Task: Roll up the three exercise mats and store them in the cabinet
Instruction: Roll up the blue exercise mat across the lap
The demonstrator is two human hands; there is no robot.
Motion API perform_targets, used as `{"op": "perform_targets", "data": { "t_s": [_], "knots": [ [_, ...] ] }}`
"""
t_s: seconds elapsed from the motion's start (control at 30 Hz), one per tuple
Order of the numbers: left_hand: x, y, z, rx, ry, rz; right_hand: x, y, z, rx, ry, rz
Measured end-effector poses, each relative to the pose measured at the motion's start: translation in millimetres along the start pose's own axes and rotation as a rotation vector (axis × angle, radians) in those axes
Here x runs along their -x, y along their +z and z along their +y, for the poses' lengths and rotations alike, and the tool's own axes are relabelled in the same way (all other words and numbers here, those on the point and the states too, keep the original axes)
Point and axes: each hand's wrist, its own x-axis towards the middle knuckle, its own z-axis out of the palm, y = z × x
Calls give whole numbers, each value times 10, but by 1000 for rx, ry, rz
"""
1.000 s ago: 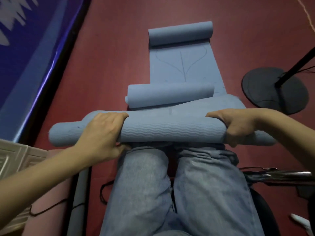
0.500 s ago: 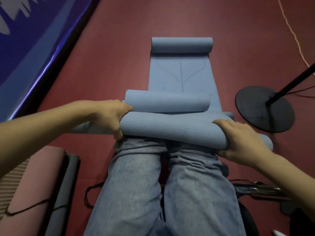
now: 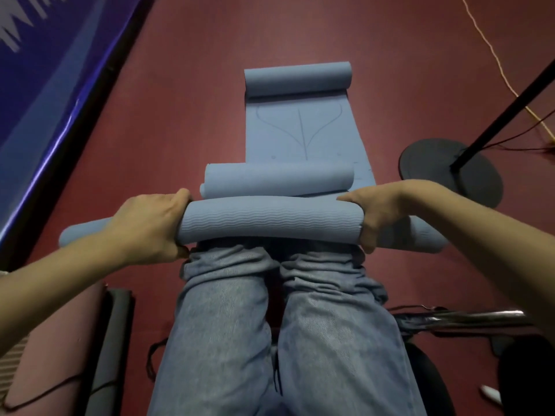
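A rolled blue mat [image 3: 270,222] with a wavy ribbed surface lies across my knees. My left hand [image 3: 147,226] grips it near its left part, fingers curled over the top. My right hand [image 3: 372,214] grips its right part the same way. Just beyond it a second blue roll [image 3: 279,179] rests on a flat blue mat [image 3: 300,130] spread on the red floor. That flat mat has its far end rolled [image 3: 297,78]. No cabinet is in view.
A black round stand base [image 3: 450,169] with a slanted pole sits to the right, cables near it. A blue banner [image 3: 45,85] runs along the left. A pink pad [image 3: 45,340] and dark strip lie bottom left, a metal bar [image 3: 465,318] bottom right.
The roll in my hands has turned further and sits level across my knees. My right hand moved up over the top of it. The view shifted slightly back.
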Motion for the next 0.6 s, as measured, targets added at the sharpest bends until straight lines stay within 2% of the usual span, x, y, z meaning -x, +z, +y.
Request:
{"op": "perform_targets", "data": {
  "t_s": [0.1,0.17,0.23,0.33,0.37,0.53,0.6],
  "knots": [
    [-47,-32,7,-26,-25,-59,-38,-42,5,-35,-44,-50],
    [-108,-64,-2,28,-43,-113,-24,-41,5,-30,-37,-21],
    [-190,-100,-32,119,-59,-174,25,46,18,-30,-17,108],
    [-356,-174,-65,202,-78,-290,161,300,90,-16,-39,482],
    [-417,-192,-72,220,-77,-333,200,369,109,13,-64,558],
    [-726,-188,-128,329,-31,-548,111,425,197,307,-85,693],
    [-815,-182,-144,352,-18,-594,89,385,201,325,-57,702]
  ]
}}
